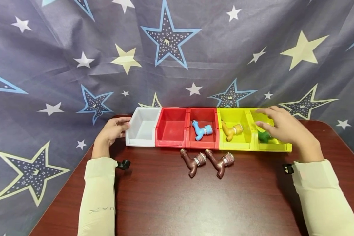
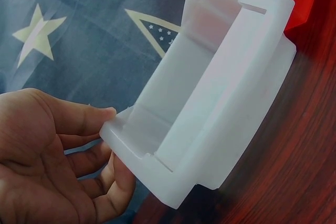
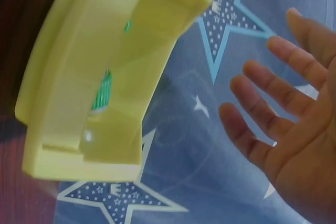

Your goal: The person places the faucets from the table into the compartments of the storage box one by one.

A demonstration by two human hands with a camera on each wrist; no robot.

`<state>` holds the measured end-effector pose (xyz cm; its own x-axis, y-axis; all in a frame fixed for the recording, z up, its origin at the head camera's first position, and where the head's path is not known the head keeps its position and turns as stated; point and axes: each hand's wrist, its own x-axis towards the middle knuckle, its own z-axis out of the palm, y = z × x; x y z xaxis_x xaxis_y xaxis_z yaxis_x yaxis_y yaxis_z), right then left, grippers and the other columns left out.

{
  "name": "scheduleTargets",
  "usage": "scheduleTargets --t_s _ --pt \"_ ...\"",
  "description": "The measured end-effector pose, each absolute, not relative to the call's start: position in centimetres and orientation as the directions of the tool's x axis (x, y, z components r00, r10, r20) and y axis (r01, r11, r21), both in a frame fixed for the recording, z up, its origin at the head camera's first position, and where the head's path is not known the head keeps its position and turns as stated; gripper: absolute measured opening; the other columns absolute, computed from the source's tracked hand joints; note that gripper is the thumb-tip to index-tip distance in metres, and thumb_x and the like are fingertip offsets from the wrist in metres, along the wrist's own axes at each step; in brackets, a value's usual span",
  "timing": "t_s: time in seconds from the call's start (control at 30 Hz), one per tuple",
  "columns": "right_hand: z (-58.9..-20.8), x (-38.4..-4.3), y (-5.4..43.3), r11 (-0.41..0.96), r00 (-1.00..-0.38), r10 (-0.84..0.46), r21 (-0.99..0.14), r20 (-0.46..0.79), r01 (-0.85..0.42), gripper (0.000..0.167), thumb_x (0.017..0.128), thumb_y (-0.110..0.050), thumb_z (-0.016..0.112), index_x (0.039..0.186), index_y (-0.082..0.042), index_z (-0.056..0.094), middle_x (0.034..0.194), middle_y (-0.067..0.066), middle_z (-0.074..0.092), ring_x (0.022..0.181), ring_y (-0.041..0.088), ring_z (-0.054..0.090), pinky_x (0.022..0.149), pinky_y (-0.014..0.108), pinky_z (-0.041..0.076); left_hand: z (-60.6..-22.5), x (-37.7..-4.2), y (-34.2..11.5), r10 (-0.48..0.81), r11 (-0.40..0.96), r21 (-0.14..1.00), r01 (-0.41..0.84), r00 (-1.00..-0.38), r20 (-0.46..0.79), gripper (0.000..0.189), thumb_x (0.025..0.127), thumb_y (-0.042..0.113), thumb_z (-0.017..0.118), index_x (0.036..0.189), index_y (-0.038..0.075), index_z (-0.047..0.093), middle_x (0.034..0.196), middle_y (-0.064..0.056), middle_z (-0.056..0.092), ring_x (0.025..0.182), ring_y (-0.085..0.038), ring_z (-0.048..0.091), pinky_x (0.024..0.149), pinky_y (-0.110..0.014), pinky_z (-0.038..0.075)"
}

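Note:
A row of joined plastic bins stands at the back of the table. My left hand pinches the outer edge of the white bin at the left end. Over the yellow bin at the right end is my right hand, its fingers spread apart and holding nothing. That bin contains a green faucet, partly covered by the hand in the head view. An orange-yellow faucet lies in the other yellow bin, and a blue faucet in the red bin beside it.
Two brown faucets lie side by side on the dark wood table, in front of the row. A second red bin stands next to the white one. Behind the table hangs a grey curtain with stars.

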<state>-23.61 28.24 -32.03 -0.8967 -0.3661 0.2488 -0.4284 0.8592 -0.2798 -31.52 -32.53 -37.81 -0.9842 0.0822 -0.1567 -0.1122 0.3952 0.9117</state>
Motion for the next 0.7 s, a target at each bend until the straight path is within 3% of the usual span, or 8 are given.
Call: scheduleTargets --t_s 0.13,0.57,0.7 --pt "-31.9 -23.7 29.5 0.873 -0.913 -0.332 -0.291 0.237 -0.393 0.048 0.102 -0.028 0.066 0.141 -0.001 0.057 0.129 0.025 0.058 0.109 0.044 0.058 0.090 0.063 0.046 -37.9 -31.6 -32.5 0.080 0.397 0.911 -0.115 -0.984 -0.159 0.050 0.107 0.011 0.052 0.155 0.002 0.041 0.149 -0.024 0.047 0.118 -0.025 0.056 0.090 -0.035 0.054" --pt "-32.5 -24.0 33.0 0.902 -0.958 -0.227 -0.334 0.176 -0.275 0.057 0.103 -0.030 0.061 0.144 0.008 0.048 0.130 0.037 0.057 0.114 0.053 0.057 0.094 0.070 0.041 -36.3 -30.6 -31.8 0.100 0.391 0.912 -0.126 -0.979 -0.178 0.052 0.106 0.006 0.051 0.155 -0.003 0.038 0.150 -0.027 0.044 0.116 -0.025 0.056 0.087 -0.033 0.055" --pt "-32.9 -24.3 33.9 0.905 -0.963 -0.199 -0.344 0.182 -0.251 0.061 0.102 -0.025 0.062 0.146 0.011 0.043 0.121 0.038 0.060 0.109 0.052 0.058 0.091 0.070 0.041 -36.8 -31.0 -32.0 0.101 0.386 0.915 -0.120 -0.980 -0.171 0.051 0.106 0.007 0.050 0.155 -0.002 0.039 0.150 -0.025 0.043 0.115 -0.023 0.056 0.083 -0.029 0.055"
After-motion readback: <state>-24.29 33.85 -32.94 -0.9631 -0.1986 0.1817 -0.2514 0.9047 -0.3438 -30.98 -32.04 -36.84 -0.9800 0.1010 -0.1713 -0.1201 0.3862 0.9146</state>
